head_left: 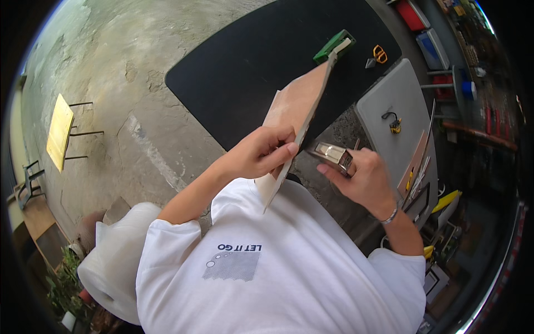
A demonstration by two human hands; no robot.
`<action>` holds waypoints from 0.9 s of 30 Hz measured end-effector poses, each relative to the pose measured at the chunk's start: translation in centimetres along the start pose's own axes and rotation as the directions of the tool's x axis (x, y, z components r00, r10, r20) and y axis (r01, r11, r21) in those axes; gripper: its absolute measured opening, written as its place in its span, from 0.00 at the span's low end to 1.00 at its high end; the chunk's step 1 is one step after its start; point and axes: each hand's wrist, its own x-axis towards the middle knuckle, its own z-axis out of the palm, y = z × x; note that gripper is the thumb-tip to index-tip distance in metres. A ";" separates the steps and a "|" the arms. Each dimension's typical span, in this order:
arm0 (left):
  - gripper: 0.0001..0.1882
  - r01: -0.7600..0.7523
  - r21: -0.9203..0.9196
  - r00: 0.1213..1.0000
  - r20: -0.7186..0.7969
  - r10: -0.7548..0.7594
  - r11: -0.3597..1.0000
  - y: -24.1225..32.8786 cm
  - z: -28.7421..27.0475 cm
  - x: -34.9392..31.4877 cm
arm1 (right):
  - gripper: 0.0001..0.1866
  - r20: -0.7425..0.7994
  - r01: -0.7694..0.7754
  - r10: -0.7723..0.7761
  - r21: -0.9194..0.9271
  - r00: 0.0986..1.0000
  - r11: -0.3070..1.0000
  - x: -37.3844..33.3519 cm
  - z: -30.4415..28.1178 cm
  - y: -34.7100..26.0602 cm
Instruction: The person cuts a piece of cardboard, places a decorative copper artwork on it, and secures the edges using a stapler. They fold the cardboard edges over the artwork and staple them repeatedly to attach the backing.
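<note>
My left hand [258, 150] grips the near part of a thin, pale pink panel [297, 97] by its edge, thumb and fingers pinched on it. The panel stands tilted on its side, its far end reaching over the black table and its near corner by my shirt. In my right hand [364, 181] is a silver metal tool that looks like a staple gun [332, 156], fingers wrapped round its handle. The tool's front points at the panel's right side, close to my left thumb. Whether it touches the panel I cannot tell.
On the black table [239, 72] lie a green box [334, 46] and orange-handled scissors [379, 54]. To the right, a grey table [384, 94] holds a small yellow-and-black tool [395, 126]. A white wrap roll [111, 261] stands at lower left; a yellow-topped stool [59, 133] is farther left.
</note>
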 end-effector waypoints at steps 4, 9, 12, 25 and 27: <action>0.16 -0.027 0.002 1.000 -0.007 0.027 1.000 0.3 0.5 0.7 | 0.25 -0.027 0.101 -0.101 0.018 0.995 0.995 -0.8 0.9 -0.1; 0.14 0.009 -0.044 1.000 0.009 -0.009 0.999 -0.1 1.1 0.9 | 0.27 0.023 0.186 -0.185 -0.107 0.983 0.977 -0.2 -1.5 -0.7; 0.17 0.019 -0.053 1.000 -0.024 -0.020 0.998 -0.1 1.6 1.0 | 0.27 0.075 0.173 -0.164 -0.127 0.984 0.977 -0.4 -1.7 -0.9; 0.17 0.070 0.023 0.993 -0.092 -0.067 0.997 0.6 -0.8 -0.7 | 0.18 -0.176 -0.115 0.233 0.506 0.956 0.855 -0.5 -1.6 4.1; 0.19 0.099 0.026 0.977 -0.190 -0.093 0.995 1.8 -1.2 -1.8 | 0.18 -0.134 -0.214 0.373 0.625 0.918 0.751 -0.3 0.5 7.1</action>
